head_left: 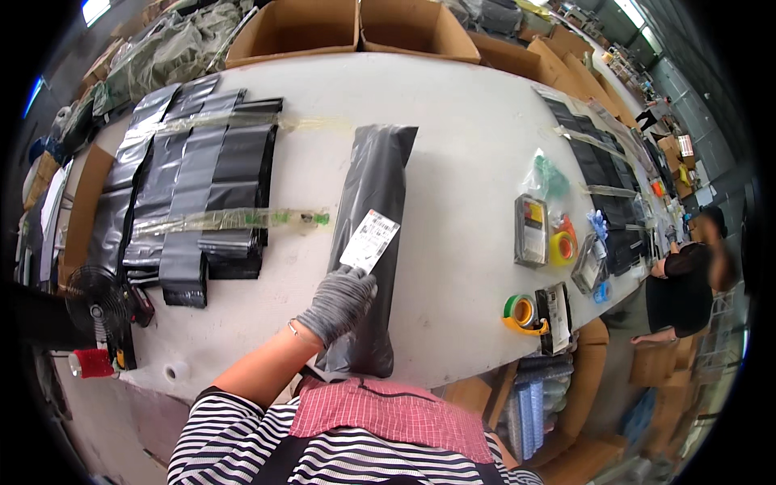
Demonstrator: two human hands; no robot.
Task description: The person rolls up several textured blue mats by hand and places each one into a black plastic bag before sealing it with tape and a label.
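Note:
A long black plastic mailer bag (364, 186), bulging with contents I cannot see, lies lengthwise in front of me on the white table (461, 242). On its middle is a white shipping label (372, 240), set at a slant. My left hand (341, 305), in a grey knit glove, rests over the bag with its fingers curled at the label's lower edge. The hand hides that edge, and I cannot tell whether the label is fully stuck down. My right hand is out of sight.
Taped stacks of black mailer bags (194, 170) lie at left, others (598, 170) at far right. Tape rolls (521, 310) and clear boxes (531, 234) sit on the right. A small fan (97, 310) stands left. Open cartons (295, 32) line the back; another person (683, 279) is at right.

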